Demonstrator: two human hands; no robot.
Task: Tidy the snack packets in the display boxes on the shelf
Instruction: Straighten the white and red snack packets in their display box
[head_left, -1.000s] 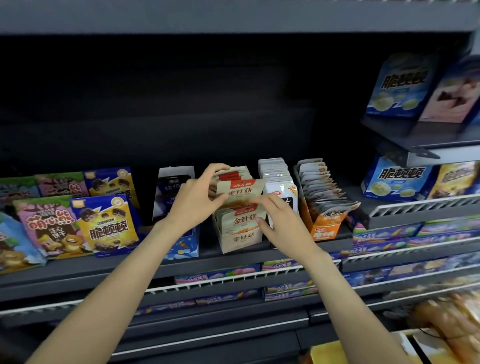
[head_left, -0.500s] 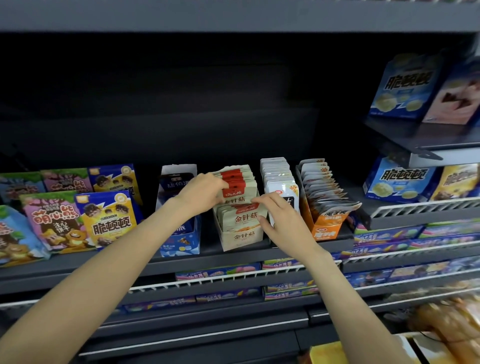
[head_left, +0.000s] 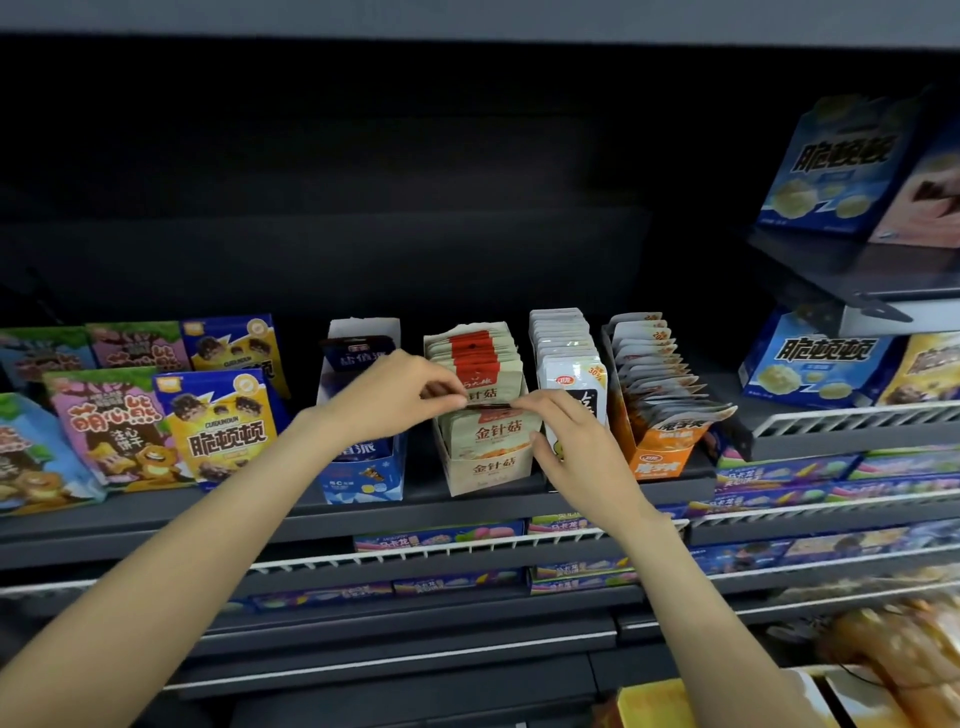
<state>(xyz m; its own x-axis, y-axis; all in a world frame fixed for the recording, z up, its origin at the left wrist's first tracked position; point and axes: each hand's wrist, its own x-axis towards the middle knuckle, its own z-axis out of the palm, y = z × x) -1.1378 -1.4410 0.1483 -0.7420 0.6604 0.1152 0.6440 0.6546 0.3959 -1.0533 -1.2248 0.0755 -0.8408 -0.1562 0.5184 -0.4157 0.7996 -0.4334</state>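
Two bare forearms rise from the lower corners of the frame toward the middle of the dark shelf (head_left: 467, 506). At the lower right edge, nearest the camera, lie blurred yellow and orange packs (head_left: 893, 670), and above them run white wire rails (head_left: 467, 551) fronting rows of flat purple and blue bars. At frame centre the left hand (head_left: 395, 400) has its fingertips pinched together on the top edge of a beige snack packet (head_left: 480, 389) standing in the beige display box (head_left: 488, 467); the right hand (head_left: 576, 441) meets it from the right, fingers narrowed onto the same top edge, thumb lying against the box's right side. The packets in that box stand in an upright row, beige with red bands, running back into the shelf. Just left of it stands a blue display box (head_left: 363, 467), partly hidden by the left wrist. Just right stands a row of white packets (head_left: 566, 358), and beyond those an orange display box (head_left: 660, 457) whose packets fan forward and to the right. At the left of the frame sit yellow, pink and blue biscuit bags (head_left: 228, 426), leaning back. At the upper right, blue boxes (head_left: 831, 166) stand on a higher shelf, with more below it.
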